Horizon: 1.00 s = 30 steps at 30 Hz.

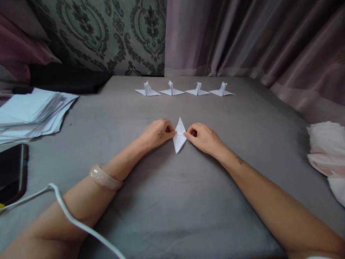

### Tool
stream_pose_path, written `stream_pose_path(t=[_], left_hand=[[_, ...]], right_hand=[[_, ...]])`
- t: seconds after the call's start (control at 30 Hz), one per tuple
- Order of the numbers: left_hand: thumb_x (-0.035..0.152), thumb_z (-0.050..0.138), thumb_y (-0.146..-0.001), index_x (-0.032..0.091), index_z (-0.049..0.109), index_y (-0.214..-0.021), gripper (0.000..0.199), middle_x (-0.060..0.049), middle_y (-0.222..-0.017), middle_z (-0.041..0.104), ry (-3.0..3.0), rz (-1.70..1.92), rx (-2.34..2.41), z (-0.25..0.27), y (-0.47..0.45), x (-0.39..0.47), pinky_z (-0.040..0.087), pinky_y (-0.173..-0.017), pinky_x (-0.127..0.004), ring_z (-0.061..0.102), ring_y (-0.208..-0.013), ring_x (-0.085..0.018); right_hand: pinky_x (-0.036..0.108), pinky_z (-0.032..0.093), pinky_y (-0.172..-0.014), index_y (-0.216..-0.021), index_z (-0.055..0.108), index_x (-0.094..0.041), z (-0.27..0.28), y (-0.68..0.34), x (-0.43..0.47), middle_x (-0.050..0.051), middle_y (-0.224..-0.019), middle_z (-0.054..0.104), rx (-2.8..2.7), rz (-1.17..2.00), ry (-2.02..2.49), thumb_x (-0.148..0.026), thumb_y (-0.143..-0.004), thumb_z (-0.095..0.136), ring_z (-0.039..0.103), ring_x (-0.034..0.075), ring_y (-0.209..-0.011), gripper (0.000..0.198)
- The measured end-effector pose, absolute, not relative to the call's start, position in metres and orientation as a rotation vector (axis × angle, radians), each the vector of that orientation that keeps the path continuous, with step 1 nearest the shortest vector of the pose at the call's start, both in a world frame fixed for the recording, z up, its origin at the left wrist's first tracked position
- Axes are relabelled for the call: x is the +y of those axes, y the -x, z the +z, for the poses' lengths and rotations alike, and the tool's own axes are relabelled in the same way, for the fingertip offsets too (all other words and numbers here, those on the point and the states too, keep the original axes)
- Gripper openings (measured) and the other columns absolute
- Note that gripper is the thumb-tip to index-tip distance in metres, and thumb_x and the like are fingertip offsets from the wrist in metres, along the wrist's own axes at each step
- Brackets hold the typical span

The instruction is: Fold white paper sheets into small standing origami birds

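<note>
A white folded paper (179,138), shaped like a narrow diamond, is held between my two hands over the middle of the grey surface. My left hand (160,133) pinches its left corner between thumb and curled fingers. On the opposite side, my right hand (202,137) grips the right corner in the same way. Creases run across the paper's middle, and its points face away from me and toward me. The fingertips beneath the paper are hidden.
Several white origami birds (171,90) stand in a row at the back. A stack of white paper (29,111) and a phone (12,172) lie at left. A white cable (78,222) crosses my left forearm. Pale crumpled cloth (327,151) sits at right; curtains (215,36) hang behind.
</note>
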<state>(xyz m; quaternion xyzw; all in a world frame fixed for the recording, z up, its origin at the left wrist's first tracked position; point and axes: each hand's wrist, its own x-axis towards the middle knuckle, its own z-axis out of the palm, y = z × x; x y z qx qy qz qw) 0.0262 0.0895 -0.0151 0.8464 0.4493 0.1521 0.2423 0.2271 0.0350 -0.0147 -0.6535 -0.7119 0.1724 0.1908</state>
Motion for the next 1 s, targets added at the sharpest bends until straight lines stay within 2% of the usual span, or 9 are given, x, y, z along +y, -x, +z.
stream_pose_path(t=[0.1,0.2,0.3,0.4,0.6,0.8,1.0], left_hand=[[0.027,0.054,-0.087,0.016,0.06,-0.088,0.012,-0.006,-0.088,0.061,-2.528,0.57,1.095,-0.019,-0.026,0.086,0.041,-0.067,-0.028,0.054,-0.078,-0.018],[0.02,0.04,-0.095,0.014,0.061,-0.094,0.021,-0.009,-0.093,0.061,-2.721,0.599,0.83,-0.022,-0.025,0.084,0.044,-0.078,-0.031,0.054,-0.088,-0.02],[0.016,0.034,-0.096,0.014,0.064,-0.101,0.03,-0.009,-0.094,0.063,-2.807,0.495,0.7,-0.019,-0.022,0.08,0.045,-0.078,-0.03,0.056,-0.089,-0.02],[0.009,0.034,-0.092,0.016,0.065,-0.107,0.035,-0.01,-0.098,0.062,-2.879,0.355,0.669,-0.009,-0.021,0.072,0.046,-0.074,-0.028,0.056,-0.089,-0.02],[0.004,0.037,-0.085,0.011,0.064,-0.106,0.035,-0.012,-0.099,0.06,-2.961,0.053,0.827,0.005,-0.024,0.058,0.047,-0.069,-0.029,0.055,-0.09,-0.022],[-0.001,0.038,-0.078,0.012,0.067,-0.097,0.037,-0.01,-0.103,0.063,-2.863,0.133,0.816,0.001,-0.017,0.068,0.049,-0.079,-0.03,0.06,-0.091,-0.021],[0.0,0.038,-0.079,0.013,0.068,-0.088,0.034,-0.011,-0.105,0.066,-2.731,0.313,0.87,-0.004,-0.017,0.072,0.05,-0.084,-0.033,0.062,-0.097,-0.023]], right_hand=[[0.028,0.038,-0.063,-0.083,0.057,-0.021,-0.021,-0.227,0.034,0.002,-0.087,0.061,-1.967,0.406,1.758,-0.035,-0.083,0.061,0.053,0.014,-0.07,0.014],[0.027,0.041,-0.068,-0.088,0.057,-0.021,-0.025,-0.226,0.032,0.002,-0.091,0.06,-2.016,0.397,1.55,-0.023,-0.087,0.056,0.055,0.014,-0.076,0.003],[0.029,0.042,-0.076,-0.095,0.062,-0.021,-0.026,-0.223,0.026,0.004,-0.098,0.063,-2.155,0.351,1.387,-0.013,-0.092,0.046,0.057,0.017,-0.091,0.019],[0.031,0.043,-0.078,-0.105,0.065,-0.021,-0.023,-0.221,0.018,0.006,-0.103,0.064,-2.264,0.23,1.394,-0.011,-0.095,0.041,0.055,0.02,-0.098,0.028],[0.034,0.045,-0.075,-0.115,0.067,-0.022,-0.017,-0.219,0.008,0.008,-0.105,0.064,-2.404,0.025,1.479,-0.013,-0.096,0.04,0.053,0.021,-0.09,0.034],[0.034,0.048,-0.079,-0.112,0.068,-0.018,-0.018,-0.228,0.006,0.008,-0.11,0.065,-2.369,0.124,1.447,-0.006,-0.091,0.042,0.056,0.022,-0.098,0.036],[0.034,0.05,-0.08,-0.104,0.07,-0.017,-0.016,-0.23,0.004,0.008,-0.107,0.067,-2.353,0.103,1.432,-0.004,-0.09,0.042,0.058,0.022,-0.097,0.034]])
